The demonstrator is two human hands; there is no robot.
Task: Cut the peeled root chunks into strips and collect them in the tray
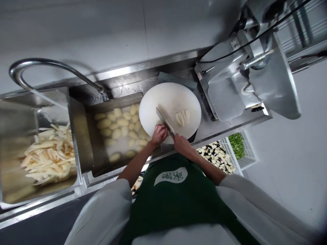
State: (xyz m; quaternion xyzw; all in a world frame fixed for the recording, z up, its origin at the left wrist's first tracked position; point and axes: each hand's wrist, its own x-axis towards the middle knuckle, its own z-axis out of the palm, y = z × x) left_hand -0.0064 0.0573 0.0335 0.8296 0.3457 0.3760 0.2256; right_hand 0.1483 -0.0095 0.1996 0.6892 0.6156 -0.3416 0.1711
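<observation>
A white round cutting board (150,98) lies on the steel counter in front of me. My right hand (182,144) is wrapped round the handle of a kitchen knife (162,117), whose blade slants up and to the left over the board. Close against the blade's left side, my left hand (159,133) has its fingers curled at the board's near edge. Whatever sits under those fingers is mostly hidden. Several cut pale potato pieces (182,117) rest on the right half of the board.
Left of the board, peeled potatoes (124,131) lie in a water-filled sink. Farther left, a steel basin (73,143) holds pale strips (51,154) under a curved faucet (63,66). A slicing machine (237,75) stands right. Crates of cut eggplant (217,156) and chopped greens (236,145) sit below.
</observation>
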